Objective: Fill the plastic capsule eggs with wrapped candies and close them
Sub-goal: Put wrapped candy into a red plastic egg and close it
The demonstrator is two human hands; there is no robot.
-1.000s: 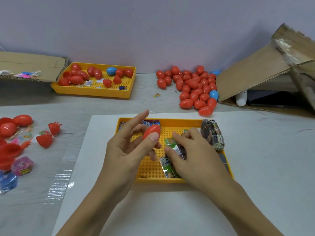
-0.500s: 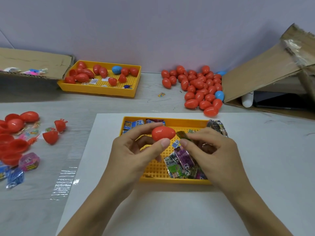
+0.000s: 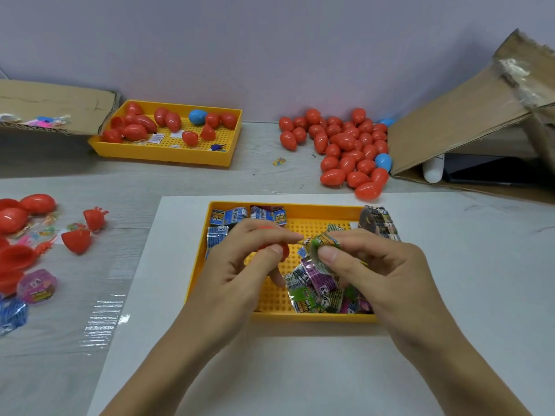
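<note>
Red egg in left hand; right hand pinches green candy.

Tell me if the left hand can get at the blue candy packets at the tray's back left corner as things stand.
Probably not yet: the blue candy packets lie uncovered just beyond the left hand, but it grips a red capsule egg.

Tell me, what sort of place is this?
Probably a small hand-packing workbench rather than a home table: a pile of red capsule eggs by the wall, yellow trays of wrapped candies, and torn cardboard boxes of supplies.
</note>
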